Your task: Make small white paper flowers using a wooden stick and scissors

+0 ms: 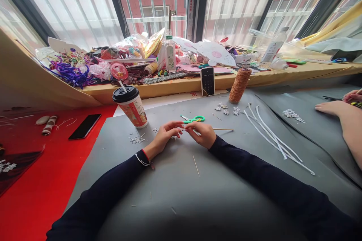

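Over the grey table mat (181, 203) my two hands meet at the fingertips. My right hand (202, 134) is closed on a thin wooden stick (225, 129), whose far end juts out to the right. The fingers of my left hand (164, 137) pinch together around something tiny and whitish, too small to make out. Just beyond the hands lie green-handled scissors (198, 119). Cut white fuzzy stem pieces (137, 139) are scattered left of my left hand. Small white snowflake-like flowers (225, 112) rest behind and right of the scissors.
A lidded paper cup (132, 110) stands left. Ahead are a propped phone (207, 81) and an orange twine spool (240, 86). Long white stems (271, 135) lie right, near another person's hand (329, 108). Another phone (85, 126) lies on red cloth; craft supplies crowd the sill.
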A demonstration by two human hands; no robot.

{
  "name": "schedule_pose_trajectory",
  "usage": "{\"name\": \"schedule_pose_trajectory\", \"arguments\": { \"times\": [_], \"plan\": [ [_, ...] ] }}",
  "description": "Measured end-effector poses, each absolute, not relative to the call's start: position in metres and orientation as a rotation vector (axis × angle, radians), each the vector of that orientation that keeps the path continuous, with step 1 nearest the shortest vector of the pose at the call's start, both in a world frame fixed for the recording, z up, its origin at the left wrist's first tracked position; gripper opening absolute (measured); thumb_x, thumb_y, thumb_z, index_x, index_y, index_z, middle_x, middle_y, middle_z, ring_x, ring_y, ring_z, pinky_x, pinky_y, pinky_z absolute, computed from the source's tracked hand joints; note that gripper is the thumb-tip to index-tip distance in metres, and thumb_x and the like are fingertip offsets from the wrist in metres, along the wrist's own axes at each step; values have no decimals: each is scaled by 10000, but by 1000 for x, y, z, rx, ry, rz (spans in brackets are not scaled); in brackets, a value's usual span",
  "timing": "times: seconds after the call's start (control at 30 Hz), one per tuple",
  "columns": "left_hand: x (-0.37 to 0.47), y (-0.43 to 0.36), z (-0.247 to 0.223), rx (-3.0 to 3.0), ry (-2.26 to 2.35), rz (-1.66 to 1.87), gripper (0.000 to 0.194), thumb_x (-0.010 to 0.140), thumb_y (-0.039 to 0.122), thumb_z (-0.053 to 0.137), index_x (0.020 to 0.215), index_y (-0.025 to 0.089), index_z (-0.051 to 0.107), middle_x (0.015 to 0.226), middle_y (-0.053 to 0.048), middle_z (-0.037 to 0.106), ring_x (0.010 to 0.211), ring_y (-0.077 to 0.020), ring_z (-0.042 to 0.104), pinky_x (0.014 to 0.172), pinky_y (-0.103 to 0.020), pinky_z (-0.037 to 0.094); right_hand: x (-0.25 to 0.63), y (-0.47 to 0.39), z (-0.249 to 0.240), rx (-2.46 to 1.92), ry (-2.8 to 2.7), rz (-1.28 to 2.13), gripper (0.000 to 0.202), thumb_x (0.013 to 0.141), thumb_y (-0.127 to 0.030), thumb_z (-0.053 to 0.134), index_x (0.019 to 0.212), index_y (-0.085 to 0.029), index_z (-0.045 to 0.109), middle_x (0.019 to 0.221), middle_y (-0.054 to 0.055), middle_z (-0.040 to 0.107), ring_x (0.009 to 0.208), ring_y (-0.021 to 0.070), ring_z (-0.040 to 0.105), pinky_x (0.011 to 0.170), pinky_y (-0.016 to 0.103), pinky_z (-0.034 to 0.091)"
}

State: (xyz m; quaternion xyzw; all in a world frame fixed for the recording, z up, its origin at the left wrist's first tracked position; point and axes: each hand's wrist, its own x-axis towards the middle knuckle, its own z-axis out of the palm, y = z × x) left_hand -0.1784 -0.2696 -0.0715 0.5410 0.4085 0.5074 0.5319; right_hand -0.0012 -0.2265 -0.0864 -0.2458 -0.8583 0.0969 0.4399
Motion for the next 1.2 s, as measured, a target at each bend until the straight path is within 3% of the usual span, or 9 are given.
{"name": "schedule_pose_trajectory", "arguments": {
  "times": [0.33, 0.63, 1.2],
  "plan": [
    [-175, -271, -75, 1255, 900, 1096, 352, 708, 221, 578, 1054, 158, 577, 976, -82, 625, 692, -106, 549, 675, -270, 455, -3, -227, -86, -490, -2182, 207, 112, 822, -237, 484, 873, -208, 580, 805, 7, 667, 729, 106, 611, 670, 219, 458],
    [-179, -267, -80, 1250, 1020, 1205, 322, 693, 275, 612, 990, 153, 598, 935, -72, 633, 757, -156, 598, 751, -331, 478, -2, -227, -86, -714, -2189, 61, 117, 800, -243, 492, 862, -211, 586, 729, -5, 635, 683, 104, 589, 640, 204, 429],
    [-179, -264, -81, 1392, 1183, 1258, 257, 695, 324, 608, 882, 148, 626, 810, -59, 654, 731, -157, 597, 594, -245, 461, -2, -226, -87, -755, -2226, -16, 141, 821, -258, 474, 884, -221, 595, 722, -14, 647, 683, 101, 599, 639, 200, 406]
  ]
}}
